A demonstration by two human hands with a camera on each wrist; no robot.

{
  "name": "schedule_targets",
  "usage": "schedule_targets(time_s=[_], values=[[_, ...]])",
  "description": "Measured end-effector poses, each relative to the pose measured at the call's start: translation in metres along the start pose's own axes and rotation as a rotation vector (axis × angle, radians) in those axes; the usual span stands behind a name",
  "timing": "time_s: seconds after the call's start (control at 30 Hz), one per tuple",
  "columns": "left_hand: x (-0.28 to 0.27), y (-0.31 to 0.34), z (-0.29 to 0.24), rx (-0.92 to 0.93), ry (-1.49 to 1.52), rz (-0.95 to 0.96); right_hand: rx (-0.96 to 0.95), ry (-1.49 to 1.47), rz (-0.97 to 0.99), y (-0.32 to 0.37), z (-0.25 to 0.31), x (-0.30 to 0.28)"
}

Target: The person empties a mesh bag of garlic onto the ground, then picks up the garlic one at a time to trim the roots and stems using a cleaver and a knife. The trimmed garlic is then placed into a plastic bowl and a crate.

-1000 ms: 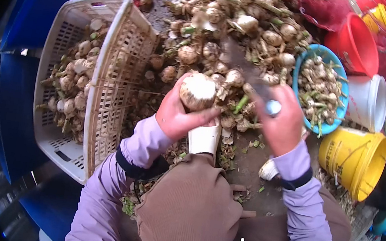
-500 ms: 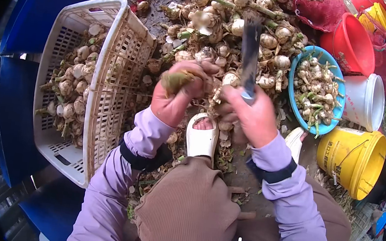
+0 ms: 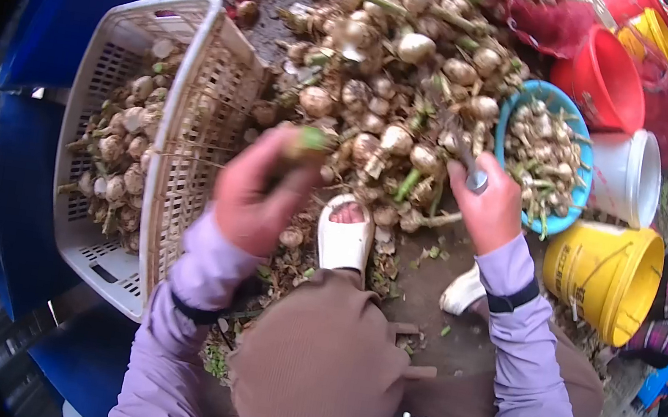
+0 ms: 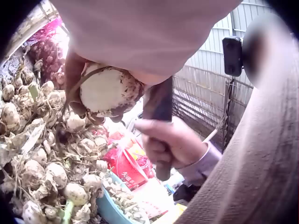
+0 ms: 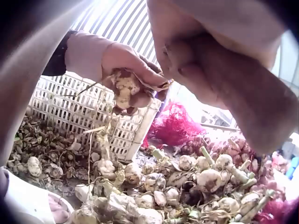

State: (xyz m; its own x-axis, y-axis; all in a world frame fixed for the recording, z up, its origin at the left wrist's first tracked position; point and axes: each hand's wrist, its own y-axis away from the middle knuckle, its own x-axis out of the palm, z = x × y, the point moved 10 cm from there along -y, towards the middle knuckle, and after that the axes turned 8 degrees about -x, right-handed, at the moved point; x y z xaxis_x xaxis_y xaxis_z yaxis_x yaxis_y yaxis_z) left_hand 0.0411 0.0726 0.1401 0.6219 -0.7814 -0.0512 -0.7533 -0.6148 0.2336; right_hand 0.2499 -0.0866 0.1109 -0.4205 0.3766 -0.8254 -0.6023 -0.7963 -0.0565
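Left arm (image 3: pixel 164 355) and right arm (image 3: pixel 536 382) both extended forward, hands well apart. Left hand (image 3: pixel 255 193): blurred in head view; fingers curled in a grip, per right wrist view. Right hand (image 3: pixel 490 203): sharper; fingers folded into a grip, thumb extended, per left wrist view.

1. Soft daylight spreads evenly over the bulb heap (image 3: pixel 389 122) in the head view.
2. There the left hand (image 3: pixel 255 189) smears with motion blur, while the white basket (image 3: pixel 169 143) looks fairly crisp to me.
3. Fisheye distortion bends that view's edges, with black corners.
4. The left wrist view catches glare, paling the ribbed wall (image 4: pixel 205 51).
5. In the right wrist view, strong backlight leaves the right hand (image 3: pixel 488 206) shadowed.
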Motion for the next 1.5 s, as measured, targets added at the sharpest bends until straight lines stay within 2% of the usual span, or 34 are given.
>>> schedule_targets(time_s=[0.03,0.07,0.1,0.13,0.17,0.2,0.23,0.27,0.3,0.33,0.37,0.4,0.43,0.47,0.5,0.53,0.57,0.63,0.7,0.73,0.77,0.8,0.83,0.87,0.93,1.03,1.3,1.33,1.4,1.43,1.47,1.5], values=[[-0.018,0.004,-0.009,0.133,-0.11,-0.076,0.042,-0.031,-0.124,0.005,-0.014,-0.012],[-0.035,0.008,-0.016,0.044,-0.031,-0.125,0.016,0.054,-0.217,0.002,-0.027,-0.02],[-0.065,0.013,-0.031,0.211,-0.199,-0.24,0.043,0.128,-0.273,-0.002,-0.05,-0.018],[-0.103,0.017,-0.038,0.229,-0.305,-0.315,0.051,0.169,-0.336,-0.006,-0.071,-0.015],[-0.136,0.025,-0.049,0.292,-0.437,-0.522,0.057,0.204,-0.397,-0.01,-0.089,-0.009],[-0.17,0.027,-0.04,0.194,-0.581,-0.533,0.051,0.198,-0.398,-0.019,-0.109,0.009],[-0.134,0.046,-0.087,0.503,-1.06,-0.782,0.148,0.167,-0.378,-0.027,-0.139,0.03],[-0.126,0.045,-0.085,0.545,-0.93,-0.705,0.248,0.137,-0.357,-0.029,-0.158,0.043],[-0.118,0.044,-0.08,0.585,-0.799,-0.627,0.244,0.134,-0.354,-0.031,-0.153,0.04],[-0.092,0.043,-0.075,0.594,-0.834,-0.519,0.421,-0.123,-0.33,-0.028,-0.16,0.04],[-0.065,0.03,-0.049,0.46,-0.467,-0.238,0.591,-0.38,-0.301,-0.024,-0.159,0.043],[-0.026,0.017,-0.027,0.309,-0.185,0.067,0.591,-0.455,-0.323,-0.021,-0.137,0.031],[0.004,0.006,0.005,0.031,-0.089,0.242,0.561,-0.69,-0.39,-0.012,-0.118,0.03],[0.031,-0.003,0.035,-0.122,0.178,0.295,0.582,-0.872,-0.39,-0.004,-0.09,0.031],[0.052,-0.017,0.066,-0.155,0.231,0.364,0.52,-1.067,-0.381,0.006,-0.073,0.041],[0.071,-0.029,0.092,-0.339,0.352,0.409,0.428,-1.087,-0.275,0.016,-0.049,0.048],[0.084,-0.04,0.111,-0.467,0.538,0.399,0.42,-1.049,-0.183,0.029,-0.023,0.052],[0.092,-0.056,0.103,-0.384,0.734,0.395,0.222,-0.887,-0.001,0.034,0.01,0.05],[0.08,-0.06,0.092,-0.269,0.614,0.387,0.119,-0.579,-0.081,0.026,0.01,0.022],[0.07,-0.058,0.08,-0.17,0.47,0.328,0.174,-0.405,0.037,0.022,0.011,0.012],[0.061,-0.055,0.067,-0.072,0.322,0.271,0.009,-0.281,0.077,0.012,0.043,-0.006],[0.059,-0.053,0.071,-0.073,0.32,0.266,-0.201,-0.134,0.065,0.008,0.069,-0.013],[0.062,-0.05,0.087,-0.197,0.638,0.31,-0.409,0.014,0.047,0.009,0.095,-0.015],[0.066,-0.048,0.097,-0.317,0.957,0.35,-0.414,0.01,0.044,0.007,0.102,-0.014],[0.06,-0.044,0.096,-0.269,0.878,0.318,-0.555,0.106,0.1,0.013,0.125,-0.003],[0.052,-0.039,0.088,-0.133,0.652,0.246,-0.555,0.178,0.071,0.013,0.126,-0.002],[0.046,-0.026,0.049,0.251,0.06,0.062,-0.574,0.138,0.001,0.011,0.107,0.002],[0.041,-0.025,0.048,0.249,0.058,0.06,-0.581,0.119,-0.001,0.01,0.106,0.004],[0.048,-0.024,0.073,-0.084,0.215,0.271,-0.513,0.129,0.006,0.006,0.088,0.006],[0.046,-0.019,0.034,-0.11,0.324,0.238,-0.45,0.142,0.008,0.001,0.074,0.003],[0.04,-0.016,0.03,-0.041,0.237,0.243,-0.328,0.232,0.054,-0.005,0.048,-0.001],[0.035,-0.011,0.027,0.02,0.152,0.239,-0.3,0.257,0.023,-0.008,0.049,-0.013]])
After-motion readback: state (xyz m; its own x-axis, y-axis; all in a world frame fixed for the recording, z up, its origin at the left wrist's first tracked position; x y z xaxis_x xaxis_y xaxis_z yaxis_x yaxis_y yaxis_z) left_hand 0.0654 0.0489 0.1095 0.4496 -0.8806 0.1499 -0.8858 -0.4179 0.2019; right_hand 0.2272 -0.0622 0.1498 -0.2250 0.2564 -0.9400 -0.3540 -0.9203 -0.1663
